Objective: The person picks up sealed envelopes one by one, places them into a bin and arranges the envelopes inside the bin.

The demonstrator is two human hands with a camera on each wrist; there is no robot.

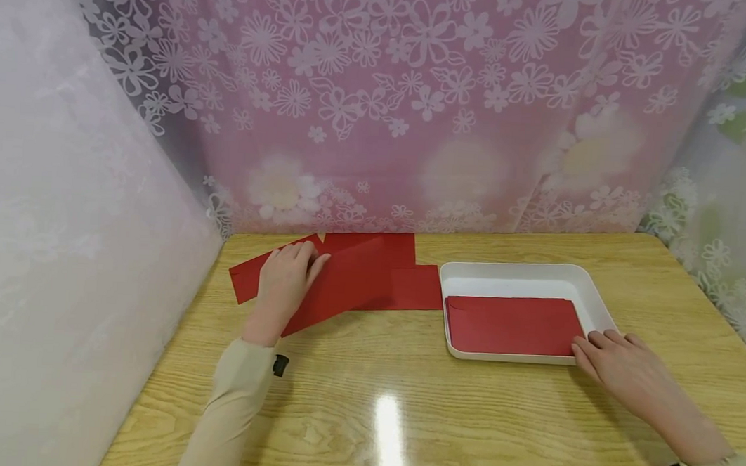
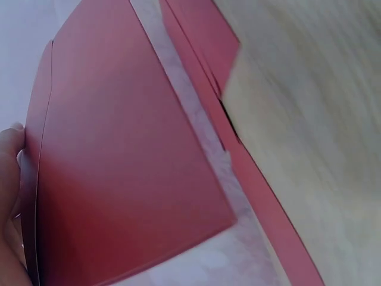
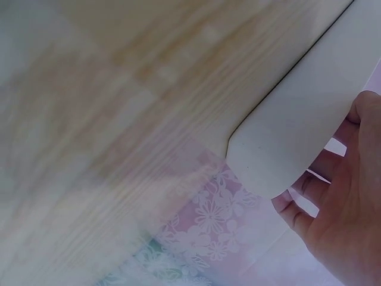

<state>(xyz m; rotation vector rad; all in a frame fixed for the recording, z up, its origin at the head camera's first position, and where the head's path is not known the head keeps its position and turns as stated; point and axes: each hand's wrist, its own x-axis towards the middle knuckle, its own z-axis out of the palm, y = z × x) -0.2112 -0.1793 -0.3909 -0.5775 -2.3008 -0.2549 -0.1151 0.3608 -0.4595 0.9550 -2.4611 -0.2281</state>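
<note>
My left hand (image 1: 285, 278) pinches a red envelope (image 1: 345, 281) by its left end, tilted over other red envelopes on the table. In the left wrist view the held envelope (image 2: 131, 143) fills much of the picture, its flap end by the fingers. Below and around it lie a left envelope (image 1: 247, 277), a back one (image 1: 400, 248) and a right one (image 1: 419, 289) that reaches the white tray (image 1: 503, 285). Fingers of my right hand (image 1: 625, 369) grip the tray's near right corner. Inside the tray, a stack of red envelopes (image 1: 514, 326) lies along the front side.
The wooden table (image 1: 313, 413) backs onto a pink flowered curtain (image 1: 379, 121). A pale curtain (image 1: 81, 246) bounds the left side, and a flowered one (image 1: 721, 237) the right. Both sleeves end in dark wrist pieces.
</note>
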